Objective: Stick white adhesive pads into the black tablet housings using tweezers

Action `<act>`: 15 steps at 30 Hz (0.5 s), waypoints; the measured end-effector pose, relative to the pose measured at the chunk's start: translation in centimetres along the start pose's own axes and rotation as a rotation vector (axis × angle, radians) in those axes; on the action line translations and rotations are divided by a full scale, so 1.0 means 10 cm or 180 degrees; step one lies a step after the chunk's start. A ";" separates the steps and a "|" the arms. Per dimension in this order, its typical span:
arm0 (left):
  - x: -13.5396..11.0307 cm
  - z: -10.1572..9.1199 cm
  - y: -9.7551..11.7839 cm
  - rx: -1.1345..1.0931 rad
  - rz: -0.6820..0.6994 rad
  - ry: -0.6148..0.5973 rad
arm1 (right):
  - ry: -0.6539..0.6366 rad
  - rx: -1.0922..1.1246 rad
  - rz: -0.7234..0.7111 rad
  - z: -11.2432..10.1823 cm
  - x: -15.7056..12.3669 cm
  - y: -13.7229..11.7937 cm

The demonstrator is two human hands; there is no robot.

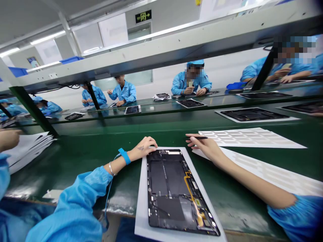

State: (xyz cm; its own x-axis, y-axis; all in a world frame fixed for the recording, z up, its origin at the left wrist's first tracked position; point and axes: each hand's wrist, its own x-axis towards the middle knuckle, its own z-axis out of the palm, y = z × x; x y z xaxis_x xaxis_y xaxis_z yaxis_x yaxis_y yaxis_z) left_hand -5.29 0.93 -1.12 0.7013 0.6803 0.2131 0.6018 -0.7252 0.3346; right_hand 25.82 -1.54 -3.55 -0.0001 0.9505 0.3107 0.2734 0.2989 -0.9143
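An opened tablet (174, 191), with dark inner parts and an orange ribbon cable (189, 188), lies on a white sheet (140, 215) in front of me. My left hand (143, 148) is at its far left corner, fingers curled and gripping the edge. A blue wrist strap (124, 156) with a cord circles that wrist. Beyond the tablet's far right corner, my right hand (205, 147) hovers by the sticker sheets, its fingers closed around a thin black pen-like tool (199, 137). I cannot make out the tool's exact kind.
Sheets of pale stickers (249, 137) lie at right on the green bench (121, 134). Another opened tablet (254, 115) sits farther back. A paper stack (30, 148) and a neighbour's hand (8, 138) are at left. Co-workers sit opposite, beneath an overhead shelf (161, 55).
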 end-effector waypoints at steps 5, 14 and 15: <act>0.13 -0.05 -0.03 -0.0104 -0.0181 -0.0349 | 0.0009 -0.0099 0.0049 -0.01 0.00 -0.01; 0.39 -0.22 -0.16 -0.0684 -0.0342 -0.0506 | 0.0369 0.0105 0.0032 -0.06 0.01 0.01; 0.42 -0.29 -0.25 -0.0756 -0.0436 -0.0395 | 0.0474 0.0169 0.0038 -0.07 0.02 0.00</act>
State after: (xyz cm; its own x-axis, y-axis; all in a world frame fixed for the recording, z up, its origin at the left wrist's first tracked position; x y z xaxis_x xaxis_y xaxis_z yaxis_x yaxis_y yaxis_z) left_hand -4.93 5.91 1.61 0.6699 0.7412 0.0422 0.5981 -0.5724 0.5609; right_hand 26.48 -1.39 -3.34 0.1466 0.9321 0.3313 0.2213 0.2955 -0.9293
